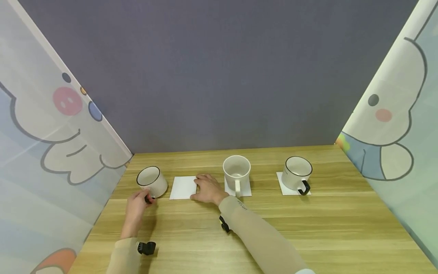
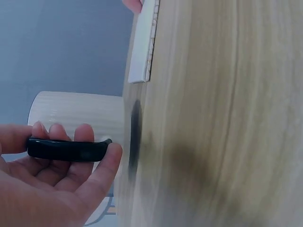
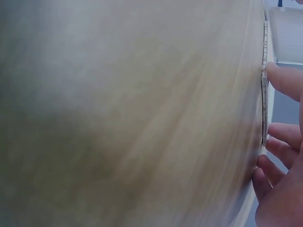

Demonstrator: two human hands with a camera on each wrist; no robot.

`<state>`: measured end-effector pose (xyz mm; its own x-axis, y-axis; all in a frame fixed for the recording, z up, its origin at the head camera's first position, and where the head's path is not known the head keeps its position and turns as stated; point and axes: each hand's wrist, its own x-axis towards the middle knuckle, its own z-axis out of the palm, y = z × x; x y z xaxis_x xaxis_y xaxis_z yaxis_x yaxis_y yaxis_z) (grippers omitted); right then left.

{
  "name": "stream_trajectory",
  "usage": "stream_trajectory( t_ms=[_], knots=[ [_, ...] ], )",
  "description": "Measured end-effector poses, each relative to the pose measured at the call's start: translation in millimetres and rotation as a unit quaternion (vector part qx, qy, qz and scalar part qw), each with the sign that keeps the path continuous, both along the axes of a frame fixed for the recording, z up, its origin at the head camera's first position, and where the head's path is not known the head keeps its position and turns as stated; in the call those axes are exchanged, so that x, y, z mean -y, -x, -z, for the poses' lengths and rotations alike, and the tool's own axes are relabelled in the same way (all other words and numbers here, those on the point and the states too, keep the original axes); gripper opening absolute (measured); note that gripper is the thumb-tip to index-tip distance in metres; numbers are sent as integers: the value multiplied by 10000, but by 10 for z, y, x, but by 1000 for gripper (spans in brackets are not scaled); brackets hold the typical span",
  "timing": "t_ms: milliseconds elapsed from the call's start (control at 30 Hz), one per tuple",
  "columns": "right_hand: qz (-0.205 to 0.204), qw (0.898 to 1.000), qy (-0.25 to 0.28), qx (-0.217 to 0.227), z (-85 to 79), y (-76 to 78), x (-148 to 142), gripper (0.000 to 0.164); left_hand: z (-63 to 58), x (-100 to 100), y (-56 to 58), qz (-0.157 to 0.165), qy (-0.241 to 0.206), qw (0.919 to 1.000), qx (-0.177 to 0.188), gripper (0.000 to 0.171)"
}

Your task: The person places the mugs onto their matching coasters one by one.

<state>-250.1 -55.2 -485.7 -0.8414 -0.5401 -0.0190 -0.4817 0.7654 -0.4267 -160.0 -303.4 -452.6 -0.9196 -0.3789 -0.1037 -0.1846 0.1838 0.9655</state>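
At the table's left, my left hand (image 1: 135, 207) grips the black handle (image 2: 68, 149) of a ribbed white mug (image 1: 155, 184) with a dark rim. The mug stands upright on the bare wood, left of a square white coaster (image 1: 183, 187). My right hand (image 1: 208, 190) holds that coaster by its right side, thumb at the near corner and fingers toward the far one. The coaster lies flat. In the right wrist view the coaster (image 3: 265, 104) appears edge-on beside the thumb and fingers.
Just right of my right hand, a plain white mug (image 1: 236, 169) stands on a coaster (image 1: 246, 190). Farther right, a dark-rimmed mug (image 1: 295, 175) with a black handle stands on another coaster (image 1: 284, 188). A grey panel (image 1: 219, 76) rises behind the wooden table (image 1: 335, 228).
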Motion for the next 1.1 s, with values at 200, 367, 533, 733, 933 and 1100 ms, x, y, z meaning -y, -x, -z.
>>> stream_trajectory(
  t_ms=[200, 367, 533, 733, 933, 1100],
  knots=[
    [8, 10000, 19, 5, -5, 9, 3, 70, -74, -35, -9, -47, -75, 9998, -194, 40],
    [1, 10000, -18, 40, -3, 16, 1, 70, -151, -76, -11, 3, 14, 9995, -301, 41],
    [2, 10000, -18, 50, -4, 12, -6, 71, -203, -138, -7, 142, 74, 9993, -332, 41],
    [18, 10000, -24, 49, -1, 3, 2, 71, -218, -224, -1, 203, 117, 9988, -424, 40],
    [50, 10000, 41, 66, 10, 9, 11, 71, -206, -294, 8, 254, 51, 9982, -549, 40],
    [55, 10000, 26, 54, 13, 15, 11, 70, -190, -341, 14, 302, 46, 9981, -537, 40]
  ],
)
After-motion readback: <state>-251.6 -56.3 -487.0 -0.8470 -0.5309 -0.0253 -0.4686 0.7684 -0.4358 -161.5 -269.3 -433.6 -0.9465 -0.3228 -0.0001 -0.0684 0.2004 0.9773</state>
